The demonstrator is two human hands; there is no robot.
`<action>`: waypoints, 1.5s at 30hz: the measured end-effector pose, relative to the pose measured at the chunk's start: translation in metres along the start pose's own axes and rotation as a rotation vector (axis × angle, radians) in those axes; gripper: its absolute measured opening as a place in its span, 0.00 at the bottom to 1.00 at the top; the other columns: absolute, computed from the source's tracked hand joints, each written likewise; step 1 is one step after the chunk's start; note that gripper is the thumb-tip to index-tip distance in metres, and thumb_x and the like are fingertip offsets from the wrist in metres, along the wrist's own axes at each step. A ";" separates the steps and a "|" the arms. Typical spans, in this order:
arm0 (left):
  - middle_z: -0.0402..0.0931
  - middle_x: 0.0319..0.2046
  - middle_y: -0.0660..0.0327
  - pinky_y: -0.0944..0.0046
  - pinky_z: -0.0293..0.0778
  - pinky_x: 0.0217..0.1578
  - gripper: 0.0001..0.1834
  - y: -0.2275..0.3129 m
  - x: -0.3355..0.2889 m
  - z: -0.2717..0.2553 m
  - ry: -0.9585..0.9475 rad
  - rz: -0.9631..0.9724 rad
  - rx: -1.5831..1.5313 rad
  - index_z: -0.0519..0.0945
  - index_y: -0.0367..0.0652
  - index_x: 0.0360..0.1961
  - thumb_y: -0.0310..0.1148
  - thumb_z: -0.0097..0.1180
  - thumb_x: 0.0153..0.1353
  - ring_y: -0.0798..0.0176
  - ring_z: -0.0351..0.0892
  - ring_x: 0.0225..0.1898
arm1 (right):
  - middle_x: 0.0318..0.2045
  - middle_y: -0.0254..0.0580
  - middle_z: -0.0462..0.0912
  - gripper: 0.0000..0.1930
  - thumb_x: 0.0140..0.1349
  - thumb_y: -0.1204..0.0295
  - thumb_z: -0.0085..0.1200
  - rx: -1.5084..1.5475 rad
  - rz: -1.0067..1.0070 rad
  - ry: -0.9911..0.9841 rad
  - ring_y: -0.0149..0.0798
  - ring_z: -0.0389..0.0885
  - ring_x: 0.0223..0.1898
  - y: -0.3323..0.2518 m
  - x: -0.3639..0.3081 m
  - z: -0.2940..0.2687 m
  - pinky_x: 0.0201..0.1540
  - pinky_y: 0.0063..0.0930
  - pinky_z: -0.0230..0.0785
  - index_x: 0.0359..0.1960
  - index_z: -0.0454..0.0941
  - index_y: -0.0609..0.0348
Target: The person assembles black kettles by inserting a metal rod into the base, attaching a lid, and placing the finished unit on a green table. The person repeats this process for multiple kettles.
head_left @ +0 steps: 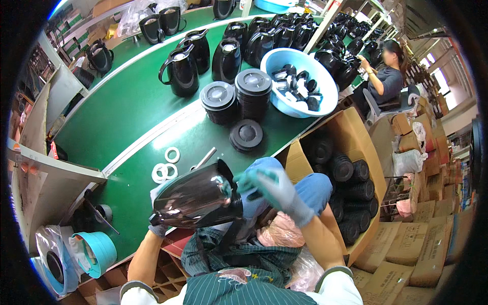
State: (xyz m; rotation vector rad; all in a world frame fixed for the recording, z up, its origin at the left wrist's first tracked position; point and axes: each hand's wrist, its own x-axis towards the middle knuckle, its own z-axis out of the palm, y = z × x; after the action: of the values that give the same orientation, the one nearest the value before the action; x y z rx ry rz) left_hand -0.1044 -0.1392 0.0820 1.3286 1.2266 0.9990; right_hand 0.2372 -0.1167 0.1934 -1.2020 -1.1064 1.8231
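A glossy black jug [195,198] lies tilted on its side above my lap. My left hand [158,230], in a grey glove, holds it from the left and underneath; most of its fingers are hidden behind the jug. At the jug's right end is my right hand [272,187], in a grey and teal glove. Its fingers are apart and slightly blurred, and whether they touch the jug I cannot tell. White rings [164,173] lie on the green table beyond the jug, near a thin metal rod [205,158].
Stacks of black round discs [253,91] stand on the green table [122,122]. Behind them are several black jugs [182,73]. A blue basin [328,84] holds small black-and-white parts. At my right, an open carton [373,152] contains black ribbed parts. A person [384,76] sits farther right.
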 end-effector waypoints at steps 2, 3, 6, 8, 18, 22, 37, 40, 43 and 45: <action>0.83 0.54 0.53 0.61 0.80 0.55 0.21 -0.012 -0.007 0.008 -0.052 0.089 0.082 0.79 0.35 0.60 0.29 0.59 0.66 0.62 0.83 0.53 | 0.52 0.48 0.86 0.29 0.67 0.51 0.63 -0.374 0.000 0.217 0.35 0.86 0.52 0.018 0.060 -0.031 0.54 0.31 0.77 0.58 0.80 0.64; 0.83 0.55 0.53 0.61 0.80 0.56 0.21 -0.014 -0.005 0.016 -0.079 0.149 0.122 0.79 0.35 0.60 0.29 0.58 0.68 0.61 0.83 0.54 | 0.61 0.54 0.78 0.37 0.63 0.47 0.65 -0.598 -0.053 0.390 0.43 0.79 0.61 0.044 0.095 -0.052 0.61 0.41 0.72 0.65 0.73 0.59; 0.80 0.58 0.52 0.61 0.79 0.59 0.21 -0.030 -0.020 0.031 -0.099 0.185 0.153 0.76 0.34 0.63 0.32 0.54 0.72 0.59 0.81 0.57 | 0.78 0.67 0.47 0.66 0.48 0.34 0.70 -1.304 0.224 0.611 0.65 0.48 0.79 0.050 0.164 -0.034 0.73 0.69 0.52 0.82 0.43 0.45; 0.77 0.62 0.50 0.59 0.77 0.63 0.25 -0.039 -0.031 0.037 -0.085 -0.087 -0.220 0.72 0.33 0.66 0.38 0.51 0.75 0.57 0.79 0.60 | 0.80 0.65 0.36 0.73 0.45 0.36 0.72 -1.307 0.386 0.594 0.71 0.39 0.80 0.058 0.193 -0.032 0.72 0.75 0.48 0.82 0.31 0.44; 0.73 0.66 0.51 0.53 0.74 0.66 0.26 -0.061 -0.045 0.031 -0.210 -0.288 -0.510 0.68 0.36 0.69 0.36 0.51 0.75 0.56 0.76 0.64 | 0.72 0.64 0.59 0.66 0.42 0.46 0.79 -1.333 -0.097 0.713 0.67 0.60 0.73 0.041 0.134 -0.022 0.72 0.58 0.59 0.81 0.47 0.34; 0.72 0.67 0.52 0.51 0.73 0.67 0.27 -0.058 -0.025 0.047 -0.347 -0.278 -0.589 0.67 0.37 0.70 0.34 0.52 0.74 0.56 0.75 0.64 | 0.74 0.55 0.57 0.70 0.37 0.59 0.85 -0.402 -0.563 -0.089 0.53 0.60 0.74 -0.006 0.028 -0.012 0.76 0.48 0.52 0.80 0.48 0.58; 0.69 0.70 0.55 0.44 0.69 0.70 0.30 -0.022 -0.010 0.069 -0.737 -0.458 -0.831 0.65 0.42 0.74 0.27 0.56 0.72 0.55 0.72 0.68 | 0.73 0.72 0.55 0.64 0.33 0.35 0.80 -0.802 -1.045 -0.041 0.73 0.61 0.71 0.018 -0.065 -0.003 0.69 0.65 0.58 0.75 0.65 0.45; 0.68 0.71 0.54 0.44 0.69 0.70 0.31 0.001 -0.002 0.064 -0.864 -0.572 -0.937 0.64 0.42 0.74 0.25 0.55 0.72 0.55 0.72 0.68 | 0.72 0.72 0.56 0.64 0.31 0.32 0.78 -0.887 -1.098 -0.047 0.73 0.62 0.70 0.025 -0.070 -0.013 0.69 0.66 0.58 0.75 0.66 0.42; 0.68 0.71 0.51 0.43 0.71 0.69 0.31 -0.004 0.006 0.074 -0.874 -0.709 -1.012 0.64 0.41 0.74 0.26 0.55 0.72 0.53 0.73 0.67 | 0.72 0.72 0.57 0.64 0.30 0.33 0.79 -0.821 -1.142 -0.041 0.73 0.62 0.70 0.031 -0.077 -0.022 0.69 0.65 0.58 0.74 0.67 0.43; 0.69 0.70 0.49 0.42 0.70 0.69 0.29 0.000 0.004 0.077 -0.856 -0.612 -0.902 0.64 0.39 0.74 0.30 0.53 0.74 0.51 0.75 0.66 | 0.73 0.68 0.56 0.65 0.26 0.37 0.82 -0.768 -1.037 0.025 0.72 0.60 0.72 0.034 -0.087 -0.021 0.70 0.65 0.58 0.74 0.67 0.40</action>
State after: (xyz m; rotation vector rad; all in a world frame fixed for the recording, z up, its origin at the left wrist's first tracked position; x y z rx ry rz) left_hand -0.0285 -0.1465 0.0722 0.4732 0.3538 0.3446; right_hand 0.2842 -0.2005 0.1893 -0.7251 -2.0021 0.5877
